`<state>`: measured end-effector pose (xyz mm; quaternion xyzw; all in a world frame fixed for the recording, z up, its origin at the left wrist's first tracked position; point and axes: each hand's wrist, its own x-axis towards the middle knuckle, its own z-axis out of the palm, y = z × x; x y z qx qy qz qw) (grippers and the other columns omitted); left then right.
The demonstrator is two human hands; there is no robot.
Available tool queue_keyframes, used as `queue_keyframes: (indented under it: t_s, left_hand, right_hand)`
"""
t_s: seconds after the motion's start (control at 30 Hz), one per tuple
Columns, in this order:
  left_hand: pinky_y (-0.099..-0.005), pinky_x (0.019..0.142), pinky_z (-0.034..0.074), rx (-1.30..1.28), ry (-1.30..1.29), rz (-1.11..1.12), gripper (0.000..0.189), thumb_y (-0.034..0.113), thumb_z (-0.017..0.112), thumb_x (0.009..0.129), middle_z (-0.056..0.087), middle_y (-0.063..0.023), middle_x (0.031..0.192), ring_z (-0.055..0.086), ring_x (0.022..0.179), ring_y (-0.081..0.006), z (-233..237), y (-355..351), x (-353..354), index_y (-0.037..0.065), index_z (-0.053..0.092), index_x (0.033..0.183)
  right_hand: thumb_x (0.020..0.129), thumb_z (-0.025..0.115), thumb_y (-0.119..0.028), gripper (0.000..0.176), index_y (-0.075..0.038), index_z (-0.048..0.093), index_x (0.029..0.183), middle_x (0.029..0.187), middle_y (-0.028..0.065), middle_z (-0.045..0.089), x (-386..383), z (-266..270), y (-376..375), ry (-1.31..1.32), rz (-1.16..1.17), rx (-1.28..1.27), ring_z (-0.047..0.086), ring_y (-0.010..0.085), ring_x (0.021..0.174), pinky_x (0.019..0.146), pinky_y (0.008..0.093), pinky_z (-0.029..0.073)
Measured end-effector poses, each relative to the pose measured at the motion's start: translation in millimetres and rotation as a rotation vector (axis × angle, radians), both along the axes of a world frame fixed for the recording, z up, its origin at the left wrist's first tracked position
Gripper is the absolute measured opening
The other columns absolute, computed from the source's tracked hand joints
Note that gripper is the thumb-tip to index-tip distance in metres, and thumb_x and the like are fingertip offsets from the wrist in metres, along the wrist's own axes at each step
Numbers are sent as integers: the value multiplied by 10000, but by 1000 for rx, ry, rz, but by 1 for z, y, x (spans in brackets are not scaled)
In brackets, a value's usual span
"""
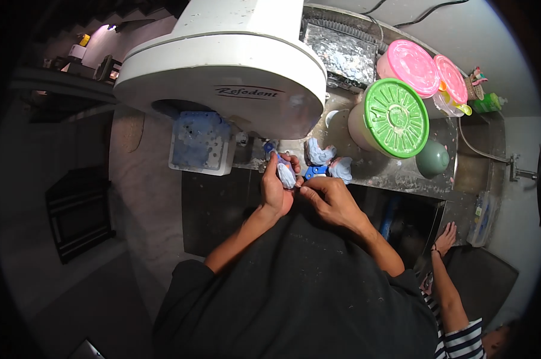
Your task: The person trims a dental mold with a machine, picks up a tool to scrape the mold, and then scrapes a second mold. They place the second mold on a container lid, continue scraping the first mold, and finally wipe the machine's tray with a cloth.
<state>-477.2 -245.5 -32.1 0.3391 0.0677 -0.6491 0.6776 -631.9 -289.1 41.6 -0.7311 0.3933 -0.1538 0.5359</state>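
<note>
— Where to find the pale lump (286, 175)?
— In the left hand (273, 192), at the near edge of the counter (390, 173), cradled between thumb and curled fingers.
— And the right hand (336, 202)?
— Close by on the right, fingertips bunched beside the lump's near end; impossible to tell whether pinching anything.
— Heavy, judging by looks?
— Probably light, fairly stiff, chalky more than slippery, perhaps brittle at any thin rim. Best to hold by the thick body, sparing the edges.
— And farther out?
— Just right, two similar pale pieces (320, 154) beside a blue item (316, 172); left, a tray (225, 157) near the white machine (222, 49); far right, a green-lidded tub (396, 118); rightmost, another person's hand (444, 239).
</note>
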Motion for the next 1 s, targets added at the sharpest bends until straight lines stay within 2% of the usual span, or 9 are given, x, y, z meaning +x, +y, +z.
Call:
queue_keyframes:
  t_s: [0.03, 0.17, 0.33, 0.37, 0.43, 0.57, 0.67, 0.77, 1.0]
  left_hand:
    - [-299, 602, 434, 16, -60, -21, 361, 417, 421, 1083, 585, -55, 853, 548, 729, -152, 5, -2, -5, 98, 554, 979]
    - [-273, 579, 425, -28, -259, -144, 417, 430, 459, 1067, 584, -15, 765, 531, 626, -109, 10, -1, -11, 74, 621, 925]
    - [-243, 581, 420, -96, -450, -147, 458, 397, 460, 1070, 592, -18, 751, 544, 634, -100, 15, -3, -15, 27, 680, 915]
    - [-236, 583, 416, -118, -504, -146, 469, 390, 458, 1072, 591, -17, 745, 543, 635, -97, 16, -3, -16, 16, 691, 911]
    - [-245, 589, 409, -167, -670, -149, 475, 367, 459, 1071, 583, -24, 729, 536, 632, -105, 14, -5, -18, -1, 699, 892]
    - [-282, 603, 405, -387, -1218, -78, 469, 321, 467, 1066, 561, -44, 696, 521, 623, -130, 9, -17, -19, -21, 700, 843]
    - [-302, 634, 415, -394, -1256, -172, 454, 299, 477, 1058, 581, -69, 711, 535, 652, -148, 8, -18, -20, -26, 693, 826]
    - [-296, 672, 429, -284, -1115, -306, 461, 303, 468, 1063, 622, -82, 747, 563, 710, -141, 10, -15, -25, -28, 687, 829]
    - [-298, 741, 446, -400, -953, -360, 472, 328, 456, 1066, 670, -81, 818, 593, 788, -131, 12, -21, -28, -34, 685, 868]
  right_hand:
    - [962, 651, -168, 222, 40, 680, 891, 728, 227, 623, -1, -6, 2, -65, -65, -26, 621, 373, 660, 615, 449, 448]
    - [972, 646, -185, 250, 32, 670, 850, 694, 217, 622, -5, 4, -1, 82, -113, -40, 615, 392, 615, 577, 454, 446]
    - [973, 652, -205, 297, 8, 654, 765, 651, 215, 611, -3, 2, 4, 74, -197, -144, 596, 398, 558, 526, 456, 429]
    - [977, 650, -199, 284, 8, 672, 783, 636, 206, 607, -3, 1, 4, 76, -195, -163, 585, 366, 534, 516, 438, 424]
    - [985, 645, -187, 264, 7, 707, 818, 606, 188, 600, -4, -1, 4, 83, -192, -204, 564, 301, 486, 496, 401, 413]
    - [967, 665, -177, 273, 14, 689, 775, 603, 190, 605, -5, 3, 3, 97, -224, -264, 574, 325, 475, 480, 411, 414]
    - [953, 675, -166, 275, 17, 677, 748, 597, 188, 603, -9, 3, 1, 114, -225, -340, 577, 335, 469, 466, 417, 413]
    - [938, 681, -164, 276, 6, 665, 721, 589, 181, 597, -13, -4, -2, 81, -227, -392, 586, 339, 475, 465, 422, 426]
    - [911, 703, -161, 301, -13, 617, 664, 563, 155, 572, -29, -6, -8, 12, -207, -377, 567, 324, 460, 455, 418, 426]
